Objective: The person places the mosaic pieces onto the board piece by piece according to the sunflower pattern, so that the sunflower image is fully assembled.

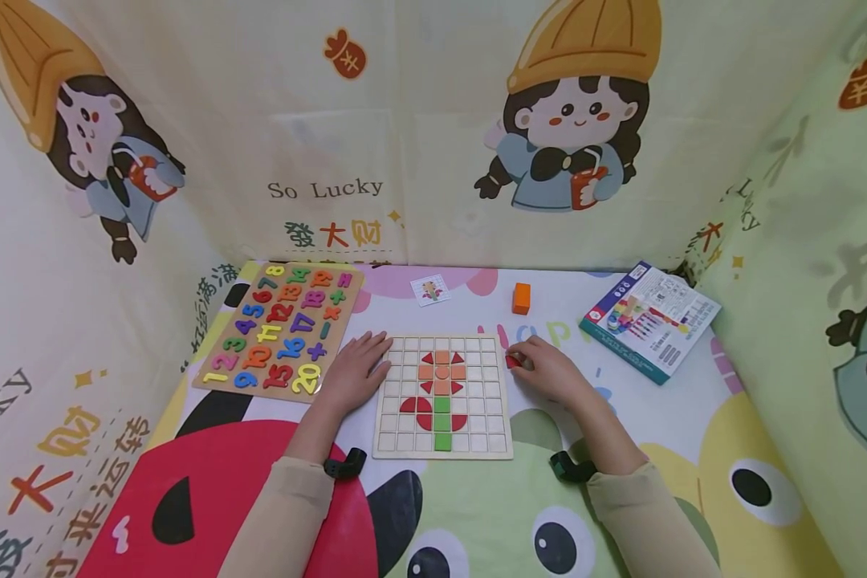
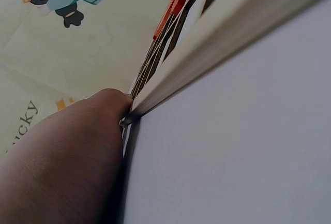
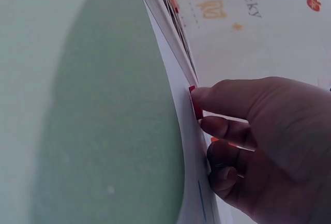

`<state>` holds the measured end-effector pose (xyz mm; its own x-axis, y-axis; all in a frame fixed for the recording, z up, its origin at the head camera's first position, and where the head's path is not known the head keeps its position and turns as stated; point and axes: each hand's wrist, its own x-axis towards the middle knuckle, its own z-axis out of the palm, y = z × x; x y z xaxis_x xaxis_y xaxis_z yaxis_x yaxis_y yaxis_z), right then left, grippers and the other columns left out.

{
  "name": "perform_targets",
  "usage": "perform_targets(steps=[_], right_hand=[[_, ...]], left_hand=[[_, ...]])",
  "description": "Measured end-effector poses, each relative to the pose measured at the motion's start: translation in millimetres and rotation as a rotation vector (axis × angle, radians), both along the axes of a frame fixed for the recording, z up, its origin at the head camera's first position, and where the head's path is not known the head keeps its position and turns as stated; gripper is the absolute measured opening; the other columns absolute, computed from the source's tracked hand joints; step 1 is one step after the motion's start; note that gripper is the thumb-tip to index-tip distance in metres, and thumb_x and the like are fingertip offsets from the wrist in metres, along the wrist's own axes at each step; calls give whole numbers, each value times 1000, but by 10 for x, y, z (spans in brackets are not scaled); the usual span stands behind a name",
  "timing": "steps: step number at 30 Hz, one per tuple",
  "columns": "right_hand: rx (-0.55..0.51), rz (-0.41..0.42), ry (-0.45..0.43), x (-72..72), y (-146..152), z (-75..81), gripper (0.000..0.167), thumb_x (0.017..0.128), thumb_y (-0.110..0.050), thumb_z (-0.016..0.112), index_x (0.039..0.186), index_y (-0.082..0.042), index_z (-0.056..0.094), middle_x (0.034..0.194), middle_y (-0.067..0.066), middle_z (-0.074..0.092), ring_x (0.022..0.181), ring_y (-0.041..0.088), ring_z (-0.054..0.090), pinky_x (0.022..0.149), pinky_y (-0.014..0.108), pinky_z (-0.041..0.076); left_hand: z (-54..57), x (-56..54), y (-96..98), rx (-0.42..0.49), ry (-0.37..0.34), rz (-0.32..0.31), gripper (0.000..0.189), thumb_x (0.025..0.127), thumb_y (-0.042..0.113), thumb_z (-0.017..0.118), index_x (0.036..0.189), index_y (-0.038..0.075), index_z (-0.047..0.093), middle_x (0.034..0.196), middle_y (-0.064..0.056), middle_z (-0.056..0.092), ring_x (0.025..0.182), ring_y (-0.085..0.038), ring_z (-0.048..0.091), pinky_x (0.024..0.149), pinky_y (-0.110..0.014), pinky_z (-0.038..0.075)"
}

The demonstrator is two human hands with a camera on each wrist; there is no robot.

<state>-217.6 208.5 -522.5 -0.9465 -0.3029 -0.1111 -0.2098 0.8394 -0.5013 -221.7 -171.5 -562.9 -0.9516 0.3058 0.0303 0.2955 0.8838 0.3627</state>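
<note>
A pale wooden grid board [image 1: 397, 433] lies in the middle of the table. On it, flat pieces form a flower: orange squares [image 1: 442, 357] with red triangles [image 1: 457, 388] around them, a green stem [image 1: 442, 422] and red curved leaves [image 1: 459, 421]. My left hand [image 1: 354, 371] rests at the board's left edge, fingers extended; in the left wrist view its thumb [image 2: 77, 146] touches the side of the board. Just off the right edge, my right hand [image 1: 545, 368] pinches a small red piece [image 3: 196, 103] between thumb and forefinger, its shape mostly covered.
To the left lies a number puzzle board [image 1: 258, 369] with colourful numerals. Behind the grid board are a small picture card [image 1: 430, 290] and an orange block [image 1: 521, 299]. A box [image 1: 650, 321] lies at the back right. Printed cloth walls [image 1: 405, 144] enclose the table.
</note>
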Motion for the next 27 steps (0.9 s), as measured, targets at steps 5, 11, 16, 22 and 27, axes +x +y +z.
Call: perform_targets(steps=[5,11,16,22,27], right_hand=[[-6,16,18,-13,20,-36,26,94,-25,68,120,-22,68,104,1,59,92,18,55,88,39,54],[-12,-23,-17,-6,-4,-33,27,92,-32,69,118,-23,66,108,2,57,94,20,55,87,39,55],[6,-43,-29,1,-26,-26,26,92,-36,69,112,-20,64,108,3,56,93,20,55,86,37,54],[-31,-39,-46,6,0,-8,26,92,-29,69,116,-19,65,114,5,56,98,22,56,92,42,55],[-48,-79,-90,-2,12,6,28,91,-31,70,115,-17,63,115,6,55,100,23,55,94,41,55]], left_hand=[[2,5,0,6,-5,-1,57,101,48,46,153,26,38,162,3,33,154,-24,19,127,-48,14],[10,7,-1,5,-4,-1,57,101,48,47,153,26,38,161,2,34,154,-25,19,127,-49,14],[18,8,-4,7,4,-2,57,101,48,47,153,26,38,161,2,35,154,-24,20,126,-49,15],[18,11,-2,12,4,2,57,101,48,48,153,27,39,161,2,35,154,-24,20,126,-49,15],[26,8,0,10,3,-1,57,101,48,47,153,26,38,161,2,34,154,-24,20,126,-49,15]])
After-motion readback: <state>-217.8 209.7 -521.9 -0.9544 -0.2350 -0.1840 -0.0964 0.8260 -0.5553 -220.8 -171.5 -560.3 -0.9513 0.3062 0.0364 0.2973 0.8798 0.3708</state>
